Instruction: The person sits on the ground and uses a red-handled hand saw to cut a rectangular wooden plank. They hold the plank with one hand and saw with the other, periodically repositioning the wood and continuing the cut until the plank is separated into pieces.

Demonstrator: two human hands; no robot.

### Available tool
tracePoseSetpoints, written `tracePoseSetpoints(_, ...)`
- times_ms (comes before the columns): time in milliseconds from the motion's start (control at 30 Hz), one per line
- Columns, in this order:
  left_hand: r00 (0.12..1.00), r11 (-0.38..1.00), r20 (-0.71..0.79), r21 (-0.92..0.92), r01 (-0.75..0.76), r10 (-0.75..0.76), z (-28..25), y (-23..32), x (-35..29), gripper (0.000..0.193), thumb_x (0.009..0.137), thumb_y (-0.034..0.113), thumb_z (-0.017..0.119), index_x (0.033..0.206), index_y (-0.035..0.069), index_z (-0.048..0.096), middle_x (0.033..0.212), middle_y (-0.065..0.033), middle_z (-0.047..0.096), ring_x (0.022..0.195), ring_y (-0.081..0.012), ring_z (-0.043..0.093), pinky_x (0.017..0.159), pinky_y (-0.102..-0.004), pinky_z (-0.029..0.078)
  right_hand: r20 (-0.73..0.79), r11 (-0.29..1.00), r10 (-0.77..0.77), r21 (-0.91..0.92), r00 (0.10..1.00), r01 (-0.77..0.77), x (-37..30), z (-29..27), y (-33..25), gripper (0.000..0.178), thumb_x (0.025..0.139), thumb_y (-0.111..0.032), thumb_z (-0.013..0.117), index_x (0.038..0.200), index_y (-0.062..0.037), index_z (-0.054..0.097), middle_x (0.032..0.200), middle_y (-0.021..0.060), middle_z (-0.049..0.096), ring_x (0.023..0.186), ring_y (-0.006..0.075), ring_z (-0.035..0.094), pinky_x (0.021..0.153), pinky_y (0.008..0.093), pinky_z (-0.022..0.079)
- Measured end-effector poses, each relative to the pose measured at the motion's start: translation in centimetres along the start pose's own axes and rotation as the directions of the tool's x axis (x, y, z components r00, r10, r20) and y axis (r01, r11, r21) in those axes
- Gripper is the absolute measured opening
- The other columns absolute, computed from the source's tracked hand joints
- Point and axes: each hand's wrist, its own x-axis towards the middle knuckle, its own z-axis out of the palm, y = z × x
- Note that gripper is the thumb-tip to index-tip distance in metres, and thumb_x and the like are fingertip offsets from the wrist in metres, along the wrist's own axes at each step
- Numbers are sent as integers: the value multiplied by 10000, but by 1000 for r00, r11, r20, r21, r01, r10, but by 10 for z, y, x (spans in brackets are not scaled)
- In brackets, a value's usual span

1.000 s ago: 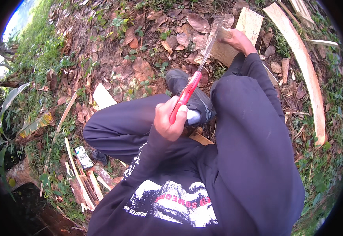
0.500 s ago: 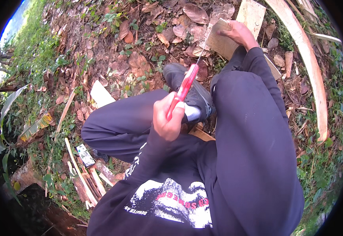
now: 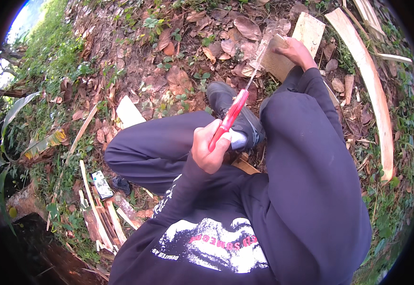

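My left hand (image 3: 209,148) is closed around the red handle (image 3: 229,118) of a hand tool. Its long, thin blade (image 3: 254,76) points away from me and shows nearly edge-on, so I cannot tell whether it is a saw or a large knife. The blade lies against the left edge of a pale wooden board (image 3: 277,66), which is tilted up beside my shoes. At the board's upper end, my right hand (image 3: 297,51) grips it with the fingers bent over the edge. Whether the blade has cut into the wood is too small to tell.
Another pale board (image 3: 310,32) lies just beyond. A long curved plank (image 3: 366,71) stretches down the right side. Near my left knee lie a white wood piece (image 3: 130,113), a phone-like object (image 3: 102,185) and several split sticks (image 3: 101,221). My black shoe (image 3: 233,111) rests below the blade.
The view has shifted a little, so the far boards sit lower and further right. Both hands keep their grips; the blade stays at the board's edge.
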Motion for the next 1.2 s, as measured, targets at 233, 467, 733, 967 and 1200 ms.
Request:
tracePoseSetpoints(233, 999, 999, 13, 22, -36, 36, 14, -6, 19, 193, 881, 131, 516, 727, 16, 501, 550, -1, 443, 487, -82, 407, 475, -267, 324, -72, 999, -32, -20, 997, 31, -12, 1, -7, 661, 757, -613, 694, 1050, -21, 656, 1024, 235, 668, 979, 384, 638, 846, 446, 489)
tracePoseSetpoints(467, 996, 995, -40, -47, -84, 82, 25, -17, 89, 221, 929, 130, 504, 726, 48, 477, 587, 49, 420, 519, -44, 373, 464, -247, 301, -55, 984, -47, 169, 997, 56, -16, -11, -24, 515, 767, -485, 743, 1092, -91, 675, 988, 181, 692, 975, 340, 650, 853, 415, 484)
tracePoseSetpoints(733, 997, 992, 7, -104, 72, -72, -3, -13, 30, 254, 964, 204, 490, 791, 23, 531, 591, 49, 429, 517, -28, 358, 478, -212, 296, -133, 996, -54, 65, 990, 63, -6, 1, -19, 575, 755, -485, 742, 1103, -36, 650, 1022, 217, 674, 985, 363, 641, 868, 434, 484)
tracePoseSetpoints(967, 999, 985, 11, -164, 46, -45, 19, 4, 78, 230, 940, 162, 506, 771, 8, 523, 590, 0, 455, 524, -67, 403, 484, -259, 319, -178, 996, -70, 48, 982, 80, -13, -15, -16, 557, 746, -475, 749, 1039, -15, 637, 1001, 241, 661, 984, 395, 630, 857, 448, 483)
tracePoseSetpoints(1200, 996, 992, 45, -97, 84, -80, -7, 25, 30, 252, 944, 211, 513, 814, -1, 555, 591, 55, 431, 504, -17, 350, 465, -206, 268, -94, 1000, 22, 14, 995, -21, -9, -35, -20, 588, 770, -448, 736, 1186, -47, 624, 1053, 212, 667, 994, 372, 630, 873, 411, 478)
